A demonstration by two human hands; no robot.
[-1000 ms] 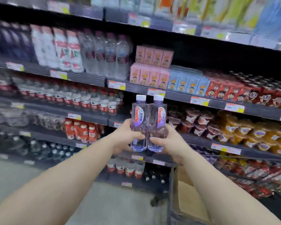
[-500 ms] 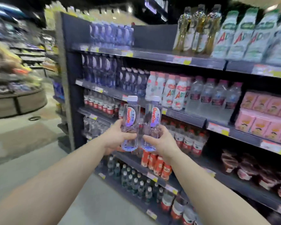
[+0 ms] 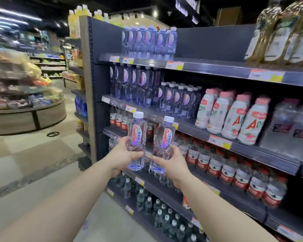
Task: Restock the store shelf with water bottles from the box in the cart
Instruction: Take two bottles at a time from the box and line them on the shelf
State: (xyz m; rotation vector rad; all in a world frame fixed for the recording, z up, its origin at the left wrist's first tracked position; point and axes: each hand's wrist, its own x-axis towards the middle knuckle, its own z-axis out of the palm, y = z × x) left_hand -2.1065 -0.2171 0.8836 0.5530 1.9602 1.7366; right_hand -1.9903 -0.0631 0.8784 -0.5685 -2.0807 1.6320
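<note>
- Currently, two clear water bottles are held up in front of the store shelf (image 3: 185,127), one per hand, both arms extended fwd.
- L hand (image 3: 123,157): fingers and thumb are wrapped round the lower half of the left bottle (image 3: 137,140). Bottle is held upright, white cap on top, red-lettered label facing the camera; base protrudes just below the hand.
- R hand (image 3: 171,163): clamped on the lower part of the right bottle (image 3: 163,145), thumb across the front. Bottle is tilted slightly, cap leaning to the right; base shows below the grip.
- The two bottles are seen side by side, near each other but apart; a narrow gap is visible betw. them at the base and wider at the caps.
- Both bottles are positioned approx. level with the shelf edge carrying price tags (image 3: 220,141), below the row of matching purple-tinted bottles (image 3: 178,102).
- More matching stock (image 3: 149,42) is noted on the top shelf.
- White bottles with pink caps (image 3: 234,117) are stocked right of the matching row.
- Red-labelled bottles (image 3: 234,173) are seen on the shelf below, dark-capped bottles (image 3: 164,219) on the lowest level.
- A round display stand (image 3: 28,114) is seen at far left, blurred; contents cannot be told.
</note>
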